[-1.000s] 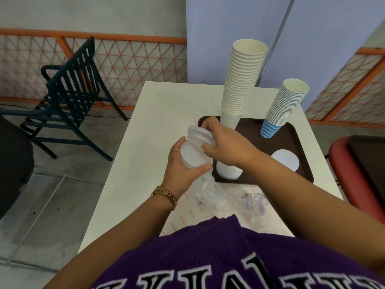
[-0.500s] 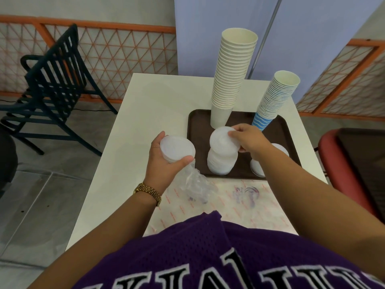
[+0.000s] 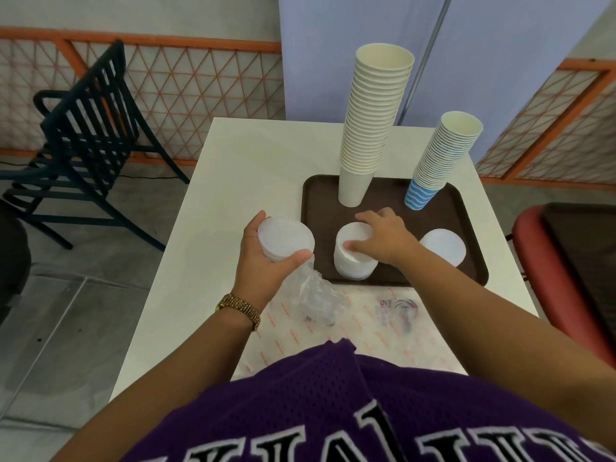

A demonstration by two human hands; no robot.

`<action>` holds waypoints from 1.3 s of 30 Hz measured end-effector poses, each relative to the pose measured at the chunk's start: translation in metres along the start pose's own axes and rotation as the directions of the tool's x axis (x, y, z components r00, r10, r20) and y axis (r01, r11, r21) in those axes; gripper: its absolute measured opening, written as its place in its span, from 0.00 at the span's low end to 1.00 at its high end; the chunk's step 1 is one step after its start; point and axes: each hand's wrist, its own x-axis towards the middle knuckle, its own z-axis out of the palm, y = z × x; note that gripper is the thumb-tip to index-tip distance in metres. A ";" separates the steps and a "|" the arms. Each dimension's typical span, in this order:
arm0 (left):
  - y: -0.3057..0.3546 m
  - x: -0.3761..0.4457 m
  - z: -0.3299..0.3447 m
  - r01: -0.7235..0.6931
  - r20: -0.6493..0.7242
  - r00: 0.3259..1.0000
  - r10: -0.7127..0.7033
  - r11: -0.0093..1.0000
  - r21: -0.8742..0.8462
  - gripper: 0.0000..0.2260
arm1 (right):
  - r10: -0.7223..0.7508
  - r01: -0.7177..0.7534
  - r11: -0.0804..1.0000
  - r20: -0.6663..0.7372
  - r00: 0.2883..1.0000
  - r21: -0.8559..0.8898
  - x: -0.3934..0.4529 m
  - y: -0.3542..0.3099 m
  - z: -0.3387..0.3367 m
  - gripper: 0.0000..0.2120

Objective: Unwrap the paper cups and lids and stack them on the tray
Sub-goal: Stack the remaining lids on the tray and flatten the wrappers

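The left hand (image 3: 266, 261) is gripping a short stack of translucent lids (image 3: 286, 240), thumb curled over the near rim and fingers wrapped behind the far side, holding it in the air just off the left edge of the brown tray (image 3: 466, 261). A crumpled clear plastic sleeve (image 3: 313, 291) is trailing down from under that stack toward the table.

The right hand (image 3: 383, 238) is resting on top of a second stack of white lids (image 3: 353, 258), which is standing on the tray's near left part. Its fingers are spreading loosely over the top lid, with the thumb lying against the near rim; whether it is pinching the top lid or only pressing on it cannot be told.

To the right of that stack, still on the tray, another white lid pile (image 3: 443, 245) is sitting partly hidden behind the right forearm. At the tray's far left a tall column of cream paper cups (image 3: 370, 121) is standing, leaning slightly, and at its far right a shorter column of blue-and-white striped cups (image 3: 440, 161) is leaning the same way.

Just in front of the tray, flat printed wrapping (image 3: 383, 315) is lying on the white table (image 3: 240, 181); it is carrying repeated orange lettering and a red-and-blue logo, all too small and blurred to read. A gold watch (image 3: 238, 308) is sitting on the left wrist. The purple mesh jersey (image 3: 333, 401) is showing large black letters edged in white, cut off by the frame and not legible as a word. Left of the tray, beyond the table, a dark slatted chair (image 3: 83, 128) is standing on the floor.
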 end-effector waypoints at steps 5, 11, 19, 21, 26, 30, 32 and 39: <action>0.000 -0.001 0.000 0.004 0.008 1.000 -0.004 1.000 -0.005 0.44 | -0.085 0.114 0.978 0.163 0.983 -0.177 -0.002 -0.015 0.007 0.44; 0.001 -0.004 -0.002 -0.002 0.016 1.000 0.002 1.000 0.013 0.44 | -0.026 0.073 0.972 0.203 0.979 -0.224 0.007 -0.016 0.010 0.40; 0.000 -0.002 -0.005 -0.001 0.023 1.000 0.001 1.000 -0.005 0.45 | -0.213 0.213 0.977 -0.051 0.976 -0.010 -0.010 -0.036 -0.016 0.31; 0.002 -0.002 -0.004 -0.008 0.029 1.000 0.008 1.000 -0.002 0.45 | -0.326 0.342 0.929 -0.126 0.937 0.139 -0.018 -0.054 -0.027 0.21; 0.013 -0.002 -0.001 0.004 0.094 0.996 0.008 0.991 -0.132 0.48 | -0.489 0.462 0.863 0.107 0.866 0.206 -0.036 -0.096 -0.038 0.13; 0.022 -0.004 -0.001 -0.014 0.134 0.990 0.044 0.976 -0.216 0.53 | -0.460 0.428 0.883 0.179 0.869 0.193 -0.038 -0.105 -0.034 0.17; 0.024 -0.005 0.001 -0.042 0.125 0.990 0.070 0.975 -0.218 0.54 | -0.436 0.409 0.896 0.174 0.883 0.172 -0.041 -0.105 -0.036 0.21; 0.024 -0.006 0.005 -0.026 0.103 0.993 0.055 0.964 -0.266 0.52 | -0.430 0.414 0.900 0.130 0.893 0.133 -0.047 -0.104 -0.037 0.24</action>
